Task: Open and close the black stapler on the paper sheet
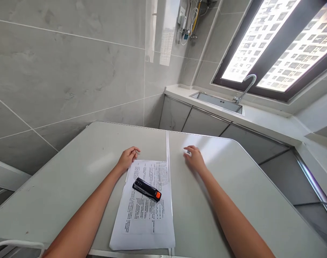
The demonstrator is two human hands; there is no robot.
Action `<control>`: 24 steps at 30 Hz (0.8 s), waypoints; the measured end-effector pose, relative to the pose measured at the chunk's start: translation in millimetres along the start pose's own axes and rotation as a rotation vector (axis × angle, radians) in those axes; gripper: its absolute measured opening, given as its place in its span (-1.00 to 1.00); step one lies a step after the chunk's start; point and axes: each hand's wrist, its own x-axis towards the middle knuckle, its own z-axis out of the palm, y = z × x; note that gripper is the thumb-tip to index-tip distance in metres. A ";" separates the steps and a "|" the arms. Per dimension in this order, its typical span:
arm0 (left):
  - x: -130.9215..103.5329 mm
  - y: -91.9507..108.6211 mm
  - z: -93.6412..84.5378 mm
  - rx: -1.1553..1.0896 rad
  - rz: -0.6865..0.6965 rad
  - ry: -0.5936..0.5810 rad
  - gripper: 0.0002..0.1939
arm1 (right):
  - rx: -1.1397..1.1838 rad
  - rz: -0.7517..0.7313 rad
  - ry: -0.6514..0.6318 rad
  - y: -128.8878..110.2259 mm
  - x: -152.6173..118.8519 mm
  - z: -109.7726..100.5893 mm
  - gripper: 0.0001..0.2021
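Observation:
My left hand [128, 157] rests on the table at the top left corner of a stack of printed paper [142, 222], its fingers loosely bent, a little apart, with nothing visible in them. Across the table seam, my right hand [196, 159] is closed around a small white object with dark marks [188, 153]; its kind is too small to make out, and the fingers partly cover it. On the printed sheets lies a black stapler [146, 189] with an orange end, slanting down to the right. Neither hand touches it.
The pale table [104, 143] has a metal seam [168, 147] down its middle. A grey tiled wall [72, 71] stands behind. At the back right is a counter with a sink [219, 102] and a faucet [245, 89] under a window. A white frame [20, 244] shows at bottom left.

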 end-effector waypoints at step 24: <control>-1.6 1.4 1.1 0.101 0.032 -0.029 -0.73 | 0.010 -0.256 -0.174 -135.9 66.0 107.8 -0.76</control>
